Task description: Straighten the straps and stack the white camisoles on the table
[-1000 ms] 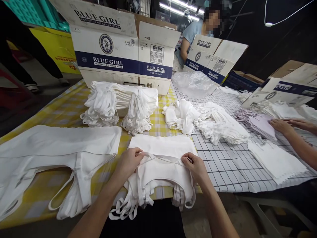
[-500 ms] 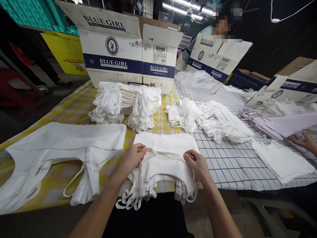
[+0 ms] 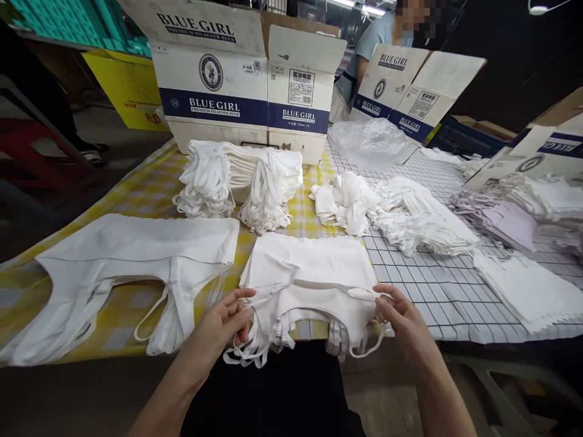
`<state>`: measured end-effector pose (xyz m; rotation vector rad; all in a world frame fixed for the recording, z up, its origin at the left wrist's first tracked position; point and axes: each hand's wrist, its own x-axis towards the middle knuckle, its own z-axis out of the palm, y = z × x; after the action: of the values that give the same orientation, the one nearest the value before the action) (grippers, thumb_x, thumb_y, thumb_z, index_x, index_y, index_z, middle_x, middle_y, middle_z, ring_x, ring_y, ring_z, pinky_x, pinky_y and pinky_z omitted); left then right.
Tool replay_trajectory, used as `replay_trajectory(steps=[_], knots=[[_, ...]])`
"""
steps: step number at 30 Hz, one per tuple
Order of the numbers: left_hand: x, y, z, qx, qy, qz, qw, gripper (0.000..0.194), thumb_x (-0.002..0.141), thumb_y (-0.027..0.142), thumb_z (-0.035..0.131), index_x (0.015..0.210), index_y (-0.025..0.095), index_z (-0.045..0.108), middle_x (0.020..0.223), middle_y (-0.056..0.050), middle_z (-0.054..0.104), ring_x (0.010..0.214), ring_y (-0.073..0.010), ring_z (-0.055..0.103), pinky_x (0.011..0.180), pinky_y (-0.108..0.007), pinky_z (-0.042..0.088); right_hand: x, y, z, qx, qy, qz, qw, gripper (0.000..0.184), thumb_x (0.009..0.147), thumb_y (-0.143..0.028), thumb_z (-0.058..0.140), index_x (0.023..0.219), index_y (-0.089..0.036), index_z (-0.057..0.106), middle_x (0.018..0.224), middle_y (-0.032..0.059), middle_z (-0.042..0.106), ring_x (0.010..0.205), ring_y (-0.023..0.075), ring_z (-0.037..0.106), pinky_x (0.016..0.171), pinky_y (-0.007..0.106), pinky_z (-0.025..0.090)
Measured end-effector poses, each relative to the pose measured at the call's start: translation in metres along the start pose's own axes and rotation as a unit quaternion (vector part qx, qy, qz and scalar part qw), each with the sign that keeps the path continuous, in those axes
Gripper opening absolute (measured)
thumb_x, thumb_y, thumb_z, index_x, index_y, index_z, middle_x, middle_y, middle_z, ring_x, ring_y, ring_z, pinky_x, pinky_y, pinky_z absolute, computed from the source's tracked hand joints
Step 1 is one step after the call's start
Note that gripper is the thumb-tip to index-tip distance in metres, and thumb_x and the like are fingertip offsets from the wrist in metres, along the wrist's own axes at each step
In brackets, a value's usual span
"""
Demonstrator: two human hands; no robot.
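In front of me lies a stack of white strap tops [image 3: 314, 258] at the table's near edge, the uppermost one creased across its middle. Its straps hang down over the edge in loops. My left hand [image 3: 228, 318] is closed on the left side of the upper top, thumb against fingers. At the opposite side, my right hand [image 3: 395, 306] pinches the right edge of the same top between thumb and fingers. Left of this stack, a second pile of larger-looking white strap tops [image 3: 136, 243] is spread flat.
Behind stand a folded white stack with bunched straps [image 3: 273, 167] and an open beer carton [image 3: 214, 130]. To the right are crumpled white garments [image 3: 423, 212], lilac garments [image 3: 505, 215], a clear plastic bag [image 3: 368, 142] and another carton [image 3: 410, 91]. A person [image 3: 376, 39] is beyond the table.
My hands have moved apart, out to the two sides of the top, and slightly nearer me. At right, another person's hand and the lilac cloth it held stretched out have left that spot.
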<state>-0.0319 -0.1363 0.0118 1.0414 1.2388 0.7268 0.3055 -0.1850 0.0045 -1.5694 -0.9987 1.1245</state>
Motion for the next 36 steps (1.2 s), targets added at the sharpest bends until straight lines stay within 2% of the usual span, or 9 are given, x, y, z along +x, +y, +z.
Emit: replay_trajectory(steps=[7, 11, 17, 20, 23, 25, 27, 30, 36], knots=[[-0.003, -0.014, 0.003, 0.008, 0.027, 0.016, 0.999, 0.051, 0.073, 0.047, 0.06, 0.113, 0.018, 0.047, 0.054, 0.007, 0.047, 0.049, -0.0111, 0.047, 0.046, -0.022, 0.037, -0.012, -0.015, -0.002, -0.005, -0.043, 0.002, 0.999, 0.03, 0.084, -0.042, 0.055, 0.104, -0.02, 0.053, 0.06, -0.0044, 0.042, 0.058, 0.0125, 0.043, 0.06, 0.026, 0.038], [-0.003, -0.016, 0.0, 0.049, 0.001, 0.005, 0.999, 0.055, 0.071, 0.051, 0.06, 0.114, 0.02, 0.047, 0.055, 0.007, 0.046, 0.05, -0.0133, 0.05, 0.049, -0.025, 0.04, -0.016, -0.024, -0.001, -0.025, -0.079, 0.011, 0.997, 0.031, 0.083, -0.043, 0.055, 0.103, -0.021, 0.054, 0.061, -0.0048, 0.043, 0.057, 0.0116, 0.045, 0.059, 0.025, 0.039], [-0.012, -0.015, 0.008, 0.088, 0.046, 0.032, 0.994, 0.05, 0.071, 0.054, 0.059, 0.111, 0.025, 0.052, 0.059, 0.007, 0.04, 0.051, -0.0124, 0.049, 0.052, -0.024, 0.041, -0.022, -0.024, -0.002, -0.009, -0.143, 0.019, 0.989, 0.03, 0.082, -0.042, 0.056, 0.104, -0.021, 0.054, 0.062, -0.0061, 0.042, 0.049, 0.0087, 0.046, 0.05, 0.022, 0.038], [-0.015, -0.013, 0.004, 0.19, 0.021, 0.029, 0.981, 0.047, 0.075, 0.055, 0.053, 0.112, 0.027, 0.054, 0.062, 0.004, 0.049, 0.058, -0.016, 0.054, 0.06, -0.028, 0.044, -0.029, -0.029, -0.006, -0.047, -0.226, 0.03, 0.972, 0.029, 0.082, -0.04, 0.056, 0.104, -0.021, 0.057, 0.064, -0.0038, 0.051, 0.053, 0.0108, 0.051, 0.054, 0.023, 0.04], [-0.006, -0.006, -0.006, 0.345, 0.028, 0.036, 0.938, 0.043, 0.077, 0.056, 0.048, 0.11, 0.029, 0.056, 0.076, 0.0, 0.062, 0.074, -0.0215, 0.06, 0.07, -0.03, 0.044, -0.027, -0.034, -0.014, -0.137, -0.276, 0.009, 0.951, 0.025, 0.08, -0.035, 0.058, 0.101, -0.021, 0.063, 0.071, 0.0002, 0.061, 0.066, 0.0148, 0.056, 0.063, 0.025, 0.042], [0.009, 0.003, -0.009, 0.425, 0.068, 0.076, 0.899, 0.041, 0.08, 0.054, 0.045, 0.108, 0.028, 0.057, 0.087, -0.002, 0.064, 0.084, -0.0232, 0.06, 0.075, -0.031, 0.043, -0.014, -0.031, -0.019, -0.188, -0.207, -0.025, 0.96, 0.023, 0.08, -0.034, 0.055, 0.097, -0.021, 0.064, 0.072, 0.0004, 0.062, 0.069, 0.0157, 0.056, 0.064, 0.025, 0.042], [0.029, 0.013, -0.007, 0.484, 0.115, 0.121, 0.859, 0.04, 0.083, 0.05, 0.04, 0.109, 0.024, 0.055, 0.094, -0.005, 0.064, 0.088, -0.0233, 0.06, 0.077, -0.031, 0.042, 0.007, -0.023, -0.022, -0.22, -0.076, -0.053, 0.971, 0.023, 0.081, -0.035, 0.052, 0.093, -0.02, 0.064, 0.068, -0.0004, 0.059, 0.065, 0.0156, 0.055, 0.062, 0.025, 0.041], [0.061, 0.026, 0.003, 0.557, 0.174, 0.134, 0.801, 0.042, 0.087, 0.044, 0.032, 0.113, 0.018, 0.051, 0.106, -0.01, 0.061, 0.09, -0.0249, 0.06, 0.076, -0.033, 0.042, 0.047, -0.009, -0.018, -0.248, 0.091, -0.071, 0.962, 0.025, 0.079, -0.039, 0.05, 0.088, -0.019, 0.062, 0.063, -0.0008, 0.055, 0.059, 0.0156, 0.052, 0.057, 0.026, 0.04], [0.094, 0.033, 0.016, 0.633, 0.219, 0.093, 0.737, 0.042, 0.089, 0.042, 0.031, 0.108, 0.011, 0.053, 0.098, -0.015, 0.063, 0.08, -0.0265, 0.063, 0.065, -0.033, 0.042, 0.094, 0.008, 0.006, -0.319, 0.177, -0.054, 0.93, 0.031, 0.08, -0.046, 0.046, 0.088, -0.02, 0.06, 0.065, 0.0013, 0.058, 0.063, 0.019, 0.055, 0.057, 0.028, 0.037]])
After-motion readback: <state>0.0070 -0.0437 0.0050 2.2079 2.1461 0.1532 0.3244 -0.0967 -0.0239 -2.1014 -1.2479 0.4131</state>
